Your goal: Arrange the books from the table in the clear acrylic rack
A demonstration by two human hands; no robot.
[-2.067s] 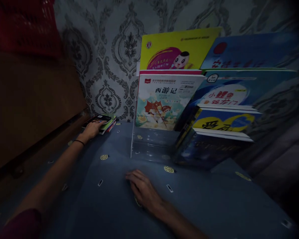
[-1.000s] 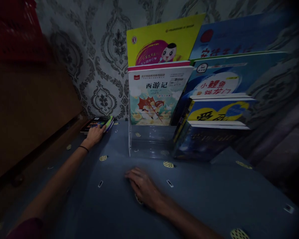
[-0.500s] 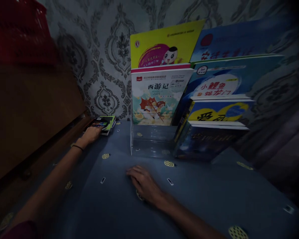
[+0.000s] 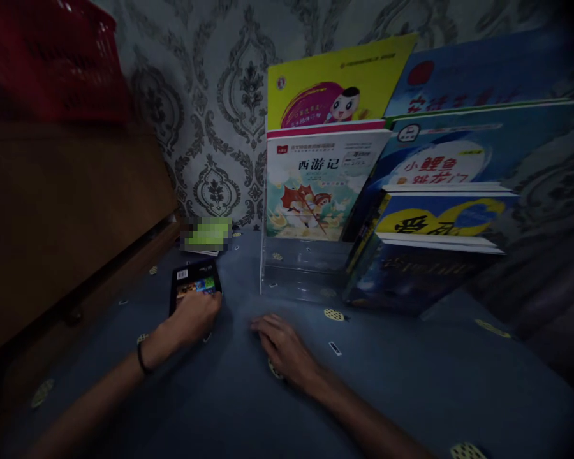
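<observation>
My left hand (image 4: 195, 317) is closed on the near right edge of a dark book (image 4: 183, 280), whose cover carries a barcode and a colourful picture. Just beyond it lies a small stack of books (image 4: 208, 234), its top cover green and blurred out. My right hand (image 4: 283, 347) rests on the blue tablecloth (image 4: 249, 408), holding nothing, its fingers slightly bent. Behind the hands stands a clear book rack (image 4: 291, 280) with several books in it, among them a white-covered book (image 4: 316, 185) and a dark book at the front (image 4: 421, 280).
A brown wooden cabinet (image 4: 67, 223) borders the left side, with a red plastic basket (image 4: 71, 64) on top. Patterned wallpaper (image 4: 215, 115) rises behind the table. A yellow book (image 4: 339, 70) and blue books (image 4: 478, 140) stand tall in the rack.
My left hand has drawn the dark book off the stack at the back, toward me and slightly right. My right hand stays in place on the tablecloth. The view has shifted a little left.
</observation>
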